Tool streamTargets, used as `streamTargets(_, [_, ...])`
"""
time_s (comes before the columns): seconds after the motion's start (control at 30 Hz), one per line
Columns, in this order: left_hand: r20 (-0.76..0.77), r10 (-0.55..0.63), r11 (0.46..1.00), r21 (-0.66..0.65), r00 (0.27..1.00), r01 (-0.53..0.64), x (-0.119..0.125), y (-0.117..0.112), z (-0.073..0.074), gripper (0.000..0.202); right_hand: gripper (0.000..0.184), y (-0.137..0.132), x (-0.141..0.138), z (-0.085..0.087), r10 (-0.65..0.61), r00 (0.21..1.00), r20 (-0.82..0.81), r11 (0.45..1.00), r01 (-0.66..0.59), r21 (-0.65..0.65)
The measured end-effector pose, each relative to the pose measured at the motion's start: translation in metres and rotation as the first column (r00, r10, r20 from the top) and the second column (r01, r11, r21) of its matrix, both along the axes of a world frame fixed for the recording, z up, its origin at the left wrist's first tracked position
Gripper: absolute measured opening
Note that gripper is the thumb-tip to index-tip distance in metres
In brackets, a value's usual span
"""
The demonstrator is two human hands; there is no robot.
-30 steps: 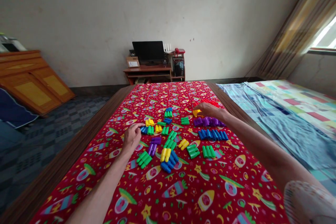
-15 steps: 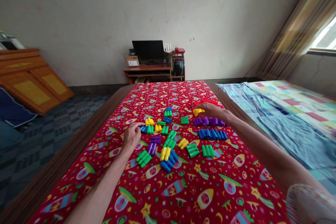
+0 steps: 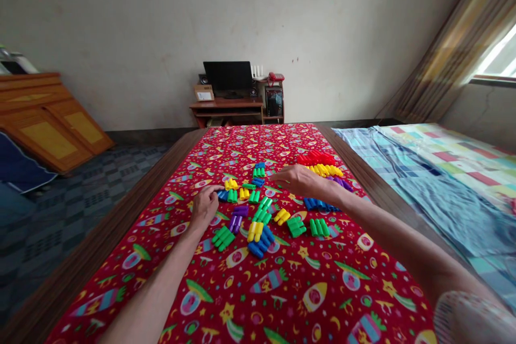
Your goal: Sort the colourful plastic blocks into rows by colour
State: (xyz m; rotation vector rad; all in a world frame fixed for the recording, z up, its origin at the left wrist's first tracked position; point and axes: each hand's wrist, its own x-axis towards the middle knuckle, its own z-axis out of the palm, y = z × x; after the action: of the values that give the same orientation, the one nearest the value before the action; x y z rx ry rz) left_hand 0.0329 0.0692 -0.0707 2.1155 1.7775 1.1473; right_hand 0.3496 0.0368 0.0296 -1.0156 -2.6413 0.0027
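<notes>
Several small plastic blocks in green, yellow, blue and purple lie scattered on a red patterned cloth (image 3: pixel 282 301). My left hand (image 3: pixel 205 206) rests curled on the cloth, fingertips touching a blue block (image 3: pixel 221 196) beside a yellow one (image 3: pixel 231 184). My right hand (image 3: pixel 297 179) hovers with fingers stretched out over the middle of the pile, holding nothing. Behind it stand sorted rows: a red row (image 3: pixel 316 158), a yellow row (image 3: pixel 327 170), a purple row (image 3: pixel 342 183) partly hidden, and a blue row (image 3: pixel 318 205) under my wrist.
The cloth covers a long wooden table (image 3: pixel 133 209). A bed with a checked blanket (image 3: pixel 435 172) lies close on the right. A desk with a monitor (image 3: pixel 228 76) stands at the far wall. A wooden cabinet (image 3: pixel 52 123) is at the left.
My right hand left the far yellow row and moved left and nearer, over the loose blocks, now with nothing in it. The yellow row now shows in full. The left hand barely moved.
</notes>
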Motion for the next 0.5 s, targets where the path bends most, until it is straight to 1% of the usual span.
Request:
streamTargets(0.03, [0.0, 0.002, 1.0, 0.001, 1.0, -0.002, 0.0, 0.0, 0.0, 0.038, 0.028, -0.001, -0.008, -0.002, -0.025, 0.999, 0.034, 0.999, 0.026, -0.018])
streamTargets(0.1, [0.0, -0.002, 1.0, -0.003, 1.0, 0.002, 0.001, -0.001, 0.0, 0.037, 0.029, 0.002, -0.022, -0.004, -0.13, 0.985, 0.114, 0.99, 0.135, -0.039])
streamTargets(0.2, [0.006, -0.011, 1.0, -0.016, 1.0, 0.011, 0.0, -0.002, 0.001, 0.038, 0.029, 0.013, -0.036, -0.003, -0.297, 0.936, 0.191, 0.95, 0.309, -0.036])
streamTargets(0.27, [0.01, -0.015, 1.0, -0.018, 1.0, 0.015, 0.0, -0.002, 0.001, 0.038, 0.03, 0.023, -0.045, -0.003, -0.333, 0.915, 0.226, 0.935, 0.351, -0.044])
streamTargets(0.33, [0.009, -0.017, 1.0, -0.02, 1.0, 0.017, 0.0, -0.002, 0.001, 0.038, 0.032, 0.033, -0.054, -0.007, -0.318, 0.914, 0.252, 0.938, 0.342, -0.055])
streamTargets(0.37, [0.009, -0.015, 1.0, -0.02, 1.0, 0.015, 0.0, -0.002, 0.001, 0.038, 0.031, 0.038, -0.059, -0.011, -0.29, 0.921, 0.259, 0.946, 0.316, -0.064])
streamTargets(0.43, [0.008, -0.013, 1.0, -0.02, 1.0, 0.013, 0.001, -0.002, 0.001, 0.038, 0.029, 0.047, -0.068, -0.021, -0.192, 0.942, 0.275, 0.97, 0.225, -0.093])
streamTargets(0.5, [0.011, -0.012, 1.0, -0.016, 1.0, 0.013, 0.001, -0.002, 0.002, 0.038, 0.035, 0.052, -0.076, -0.032, -0.095, 0.947, 0.308, 0.983, 0.139, -0.123])
